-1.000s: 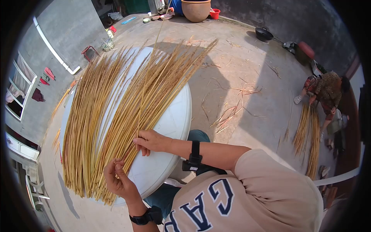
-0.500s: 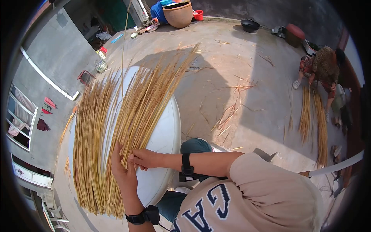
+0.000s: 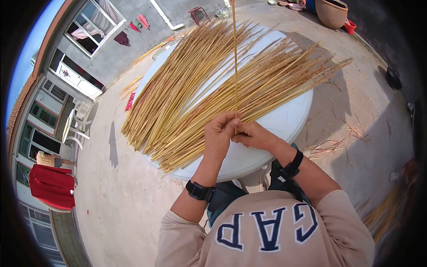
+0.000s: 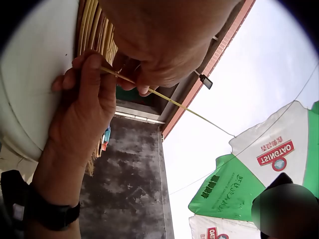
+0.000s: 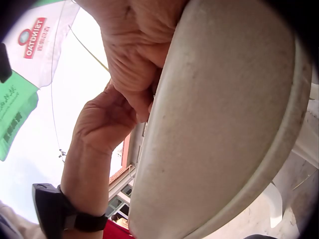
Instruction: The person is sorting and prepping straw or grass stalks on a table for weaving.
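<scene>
Both hands meet over the near edge of a round white table (image 3: 284, 111). A long thin dried stalk (image 3: 236, 66) rises from between them. My left hand (image 3: 218, 135) pinches it near the lower end with thumb and fingers. Close against it, my right hand (image 3: 255, 135) pinches the stalk's bottom end; the left wrist view shows its thumb (image 4: 91, 74) there. Two broad spreads of similar stalks lie on the table, a left bunch (image 3: 178, 84) and a right bunch (image 3: 249, 98), with feathery heads pointing away from me.
Loose stalk bits (image 3: 342, 142) litter the concrete ground at right. More bundled stalks (image 3: 387, 213) lie at the lower right edge. A white plastic chair (image 3: 75, 129) and a hanging red garment (image 3: 52, 187) are at left. A large clay pot (image 3: 331, 13) stands at the back.
The head view has swung left. Both hands have come together at the stalk's lower end; the left hand, open half a second ago, now pinches it. The stalk stands more upright.
</scene>
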